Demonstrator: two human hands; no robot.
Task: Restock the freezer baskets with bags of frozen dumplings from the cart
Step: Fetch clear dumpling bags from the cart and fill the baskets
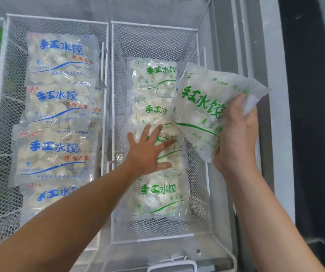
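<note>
My right hand (236, 134) grips a clear green-lettered dumpling bag (206, 107) tilted over the right white wire-mesh basket (153, 32); my left hand (149, 150), fingers spread, seemingly presses a stacked bag (161, 195) there.

You're looking into a freezer (226, 55) that holds white wire baskets side by side. The middle basket (57, 22) carries 4 overlapping blue-printed dumpling bags (59, 59) — the right basket (153, 28) carries a row of 4 green-printed bags (157, 195).
</note>
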